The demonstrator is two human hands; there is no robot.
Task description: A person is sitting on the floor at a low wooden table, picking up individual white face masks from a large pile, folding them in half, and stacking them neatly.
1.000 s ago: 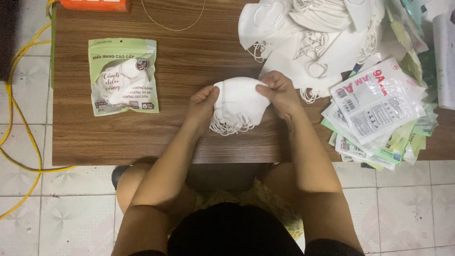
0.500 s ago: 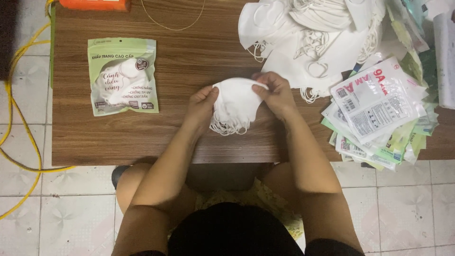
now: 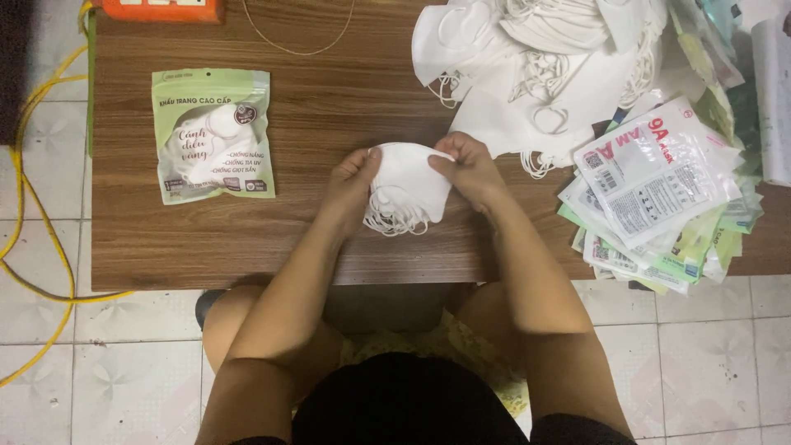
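A low wooden table (image 3: pixel 329 124) stands on a pale tiled floor (image 3: pixel 725 346), seen from above, with the person seated at its near edge. At the centre of the table both hands hold a small stack of folded white masks (image 3: pixel 405 185). The left hand (image 3: pixel 353 177) pinches the stack's left edge, thumb on top. The right hand (image 3: pixel 468 165) grips the right edge the same way, fingers closed over the fabric. The ear loops hang loose below the stack, toward six o'clock, touching the wood.

At ten o'clock from the hands lies a filled green pouch (image 3: pixel 212 136), flat and well apart from them. At one o'clock sits a heap of loose masks (image 3: pixel 544 66), and at three o'clock a fanned pile of empty pouches (image 3: pixel 659 189) overhangs the table edge. A yellow cable (image 3: pixel 33 165) runs along the floor at nine o'clock, and an orange box (image 3: pixel 161 8) sits at eleven o'clock.

To handle the stack well, it seems best to keep both pinches even so the edges stay squared, and to gather the dangling loops under the stack so that none snags.
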